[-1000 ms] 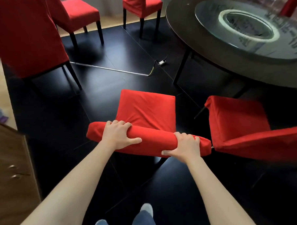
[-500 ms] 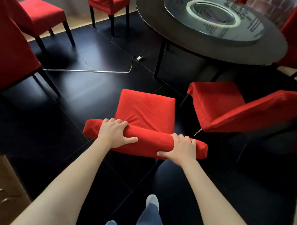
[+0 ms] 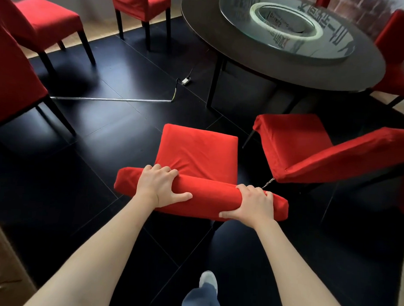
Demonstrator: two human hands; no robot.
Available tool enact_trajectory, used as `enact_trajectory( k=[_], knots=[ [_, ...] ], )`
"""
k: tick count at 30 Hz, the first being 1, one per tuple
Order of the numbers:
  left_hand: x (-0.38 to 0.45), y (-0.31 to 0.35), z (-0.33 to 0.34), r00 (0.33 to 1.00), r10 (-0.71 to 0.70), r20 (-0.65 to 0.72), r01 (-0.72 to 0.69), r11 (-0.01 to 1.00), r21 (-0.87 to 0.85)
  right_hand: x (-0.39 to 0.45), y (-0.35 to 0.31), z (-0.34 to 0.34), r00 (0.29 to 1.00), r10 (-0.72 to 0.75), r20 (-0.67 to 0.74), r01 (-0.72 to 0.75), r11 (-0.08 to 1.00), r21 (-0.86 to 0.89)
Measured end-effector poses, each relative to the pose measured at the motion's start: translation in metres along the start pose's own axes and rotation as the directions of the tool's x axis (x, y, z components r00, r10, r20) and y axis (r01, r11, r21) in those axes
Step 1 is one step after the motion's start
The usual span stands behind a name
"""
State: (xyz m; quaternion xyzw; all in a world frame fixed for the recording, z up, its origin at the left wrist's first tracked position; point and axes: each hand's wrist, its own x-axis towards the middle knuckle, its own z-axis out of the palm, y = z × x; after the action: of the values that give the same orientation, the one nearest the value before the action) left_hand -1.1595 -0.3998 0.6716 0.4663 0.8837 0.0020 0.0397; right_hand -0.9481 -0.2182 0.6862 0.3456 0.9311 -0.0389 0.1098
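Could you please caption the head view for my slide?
The left hand and right hand hold the backrest of a red chair near a round dark table.

You are standing in a dining room. The pictures are not telling whether it is in a home or a restaurant. A big round dark table (image 3: 258, 60) is sitting at the back, and a round glass turntable (image 3: 340, 43) is lying on top of it. Chairs in red cloth covers are standing all around. The nearest chair (image 3: 196, 152) is right in front of you. A second chair (image 3: 294, 138) is beside it by the table, and a third chair (image 3: 47, 19) and a fourth chair (image 3: 142, 2) are off to the left. A fifth chair (image 3: 400, 50) is at the table's right side. A shiny black tiled floor (image 3: 104, 137) is spreading under everything. A brick wall (image 3: 364, 12) is showing behind the table. A wooden drawer cabinet (image 3: 1, 271) is peeking in at your lower left.
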Motion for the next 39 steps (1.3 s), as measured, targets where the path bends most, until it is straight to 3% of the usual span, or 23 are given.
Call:
enact_trajectory(
  k=[15, 39],
  knots=[
    [0.062, -0.021, -0.007, 0.999, 0.034, -0.027, -0.034, 0.999, 0.018, 0.056, -0.006, -0.016, 0.999, 0.028, 0.029, -0.029, 0.999, 0.033],
    [0.259, -0.080, -0.022, 0.998, 0.033, -0.062, -0.029, 0.998, 0.051, 0.246, -0.016, -0.057, 0.998, 0.064, -0.018, -0.063, 0.996, 0.059]
  ],
)
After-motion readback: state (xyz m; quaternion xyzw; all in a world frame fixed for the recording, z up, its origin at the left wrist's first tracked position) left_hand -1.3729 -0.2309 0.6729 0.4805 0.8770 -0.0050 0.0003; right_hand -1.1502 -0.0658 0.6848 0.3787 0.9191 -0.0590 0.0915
